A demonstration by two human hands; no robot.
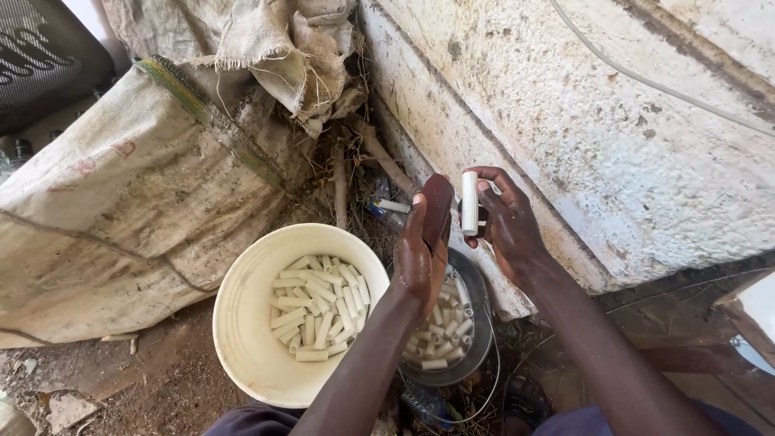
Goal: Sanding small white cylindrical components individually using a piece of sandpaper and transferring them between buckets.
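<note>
I see both forearms rising from the lower edge, hands meeting over the bowls; the left hand [420,254] is closed round a dark reddish-brown tool [437,206], tip up; the right hand [504,222] pinches an upright white tube piece [469,203] between thumb and fingers, just beside the tool. Largest to smallest: a soiled woven sack [129,202] at left, bearing a green stripe and faint red marks; a white bucket [242,323] of tube pieces; a metal bowl [476,323] holding more.

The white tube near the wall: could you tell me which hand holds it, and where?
The right hand pinches the white tube upright, fingers gripping its upper half.
</note>
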